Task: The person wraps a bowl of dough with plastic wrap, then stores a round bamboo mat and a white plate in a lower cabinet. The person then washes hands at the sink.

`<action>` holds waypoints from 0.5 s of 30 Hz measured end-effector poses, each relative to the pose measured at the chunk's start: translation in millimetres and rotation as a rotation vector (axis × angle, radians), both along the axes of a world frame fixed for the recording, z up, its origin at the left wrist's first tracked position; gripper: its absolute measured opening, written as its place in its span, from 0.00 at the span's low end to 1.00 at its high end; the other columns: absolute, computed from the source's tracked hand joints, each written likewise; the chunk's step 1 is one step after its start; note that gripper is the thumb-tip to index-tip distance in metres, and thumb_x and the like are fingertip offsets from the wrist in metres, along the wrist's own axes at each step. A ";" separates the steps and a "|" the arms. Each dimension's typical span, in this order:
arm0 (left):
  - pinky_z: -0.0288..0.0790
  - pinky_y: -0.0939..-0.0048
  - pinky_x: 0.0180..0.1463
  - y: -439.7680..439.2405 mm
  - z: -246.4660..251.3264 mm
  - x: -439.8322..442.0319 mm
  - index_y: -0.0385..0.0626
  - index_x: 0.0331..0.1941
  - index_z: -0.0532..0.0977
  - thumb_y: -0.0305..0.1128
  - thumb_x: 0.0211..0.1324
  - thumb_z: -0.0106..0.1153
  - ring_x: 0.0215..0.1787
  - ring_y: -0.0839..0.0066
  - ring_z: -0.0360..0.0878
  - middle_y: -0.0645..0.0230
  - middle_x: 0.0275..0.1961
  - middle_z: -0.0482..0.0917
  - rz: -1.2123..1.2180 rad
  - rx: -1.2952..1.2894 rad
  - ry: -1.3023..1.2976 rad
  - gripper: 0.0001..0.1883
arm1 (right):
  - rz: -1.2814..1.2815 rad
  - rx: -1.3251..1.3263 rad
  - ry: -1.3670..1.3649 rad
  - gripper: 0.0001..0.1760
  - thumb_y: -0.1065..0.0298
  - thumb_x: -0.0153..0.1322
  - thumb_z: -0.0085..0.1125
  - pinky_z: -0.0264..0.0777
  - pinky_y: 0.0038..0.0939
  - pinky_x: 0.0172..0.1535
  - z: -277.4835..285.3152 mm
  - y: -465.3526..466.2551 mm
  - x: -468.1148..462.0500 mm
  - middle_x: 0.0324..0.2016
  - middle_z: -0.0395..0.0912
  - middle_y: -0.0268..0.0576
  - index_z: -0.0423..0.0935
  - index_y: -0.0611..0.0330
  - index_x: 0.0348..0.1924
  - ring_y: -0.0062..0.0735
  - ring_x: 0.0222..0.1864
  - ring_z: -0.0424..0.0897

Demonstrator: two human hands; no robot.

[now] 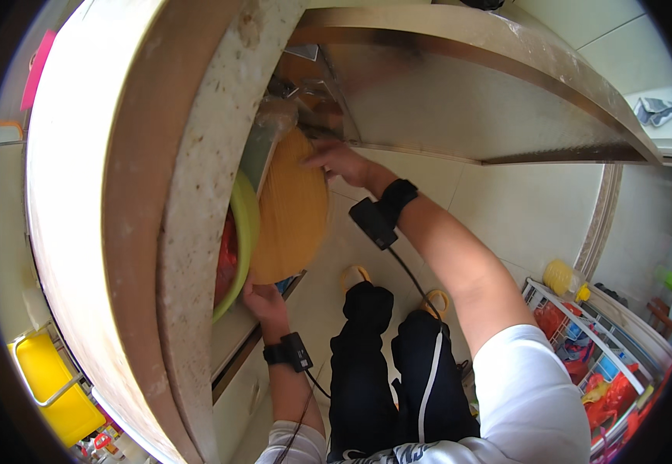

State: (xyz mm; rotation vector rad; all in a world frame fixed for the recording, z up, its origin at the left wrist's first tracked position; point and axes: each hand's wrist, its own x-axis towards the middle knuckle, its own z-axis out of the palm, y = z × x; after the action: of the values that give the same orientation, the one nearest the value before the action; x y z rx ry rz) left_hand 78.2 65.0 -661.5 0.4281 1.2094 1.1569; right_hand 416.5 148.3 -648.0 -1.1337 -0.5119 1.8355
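Observation:
A round yellow-brown wooden board (292, 214) is tilted on edge at the mouth of a cabinet under a stone countertop (197, 191). My left hand (265, 304) grips its lower rim, some fingers hidden behind it. Around the upper right rim is my right hand (342, 162), slightly blurred, fingertips on the board's face. Just left of the board stands a lime-green basin (249, 232) with a red plastic bag (227, 261) in it, partly hidden by the countertop. A flat pale-edged panel (263, 159) and a clear plastic bag (278, 110) lie against the board's far left side.
The cabinet door (429, 98) stands wide open beyond my right hand. Behind my right arm is a white wire rack (579, 336) with several bags and an oil bottle (562, 278). Black devices with cables are strapped to both wrists.

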 end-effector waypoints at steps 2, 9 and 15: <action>0.59 0.65 0.65 13.0 -12.6 -7.3 0.39 0.59 0.67 0.36 0.63 0.51 0.62 0.68 0.68 0.62 0.60 0.71 0.065 0.068 -0.135 0.22 | -0.020 0.009 0.026 0.26 0.60 0.64 0.64 0.69 0.29 0.45 -4.5 4.2 -13.7 0.42 0.77 0.36 0.74 0.57 0.54 0.26 0.43 0.75; 0.62 0.70 0.63 25.6 -50.2 -14.9 0.33 0.57 0.69 0.24 0.64 0.47 0.60 0.69 0.70 0.60 0.58 0.74 -0.027 0.381 0.325 0.18 | -0.106 0.184 0.039 0.34 0.64 0.66 0.62 0.66 0.26 0.53 -21.1 22.2 -58.9 0.48 0.75 0.35 0.64 0.57 0.64 0.23 0.49 0.73; 0.62 0.71 0.62 11.3 -31.2 -7.4 0.30 0.57 0.67 0.20 0.63 0.46 0.58 0.68 0.71 0.55 0.57 0.74 -0.294 0.472 0.977 0.18 | -0.068 0.248 0.036 0.39 0.62 0.69 0.60 0.58 0.25 0.60 -32.2 17.0 -63.4 0.56 0.69 0.37 0.53 0.57 0.69 0.25 0.56 0.68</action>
State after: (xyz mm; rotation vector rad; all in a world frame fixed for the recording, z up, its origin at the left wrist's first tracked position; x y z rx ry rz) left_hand 70.7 76.3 -692.7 1.6064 1.5970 0.9716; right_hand 353.1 165.4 -680.2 -0.9377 -0.6533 1.6782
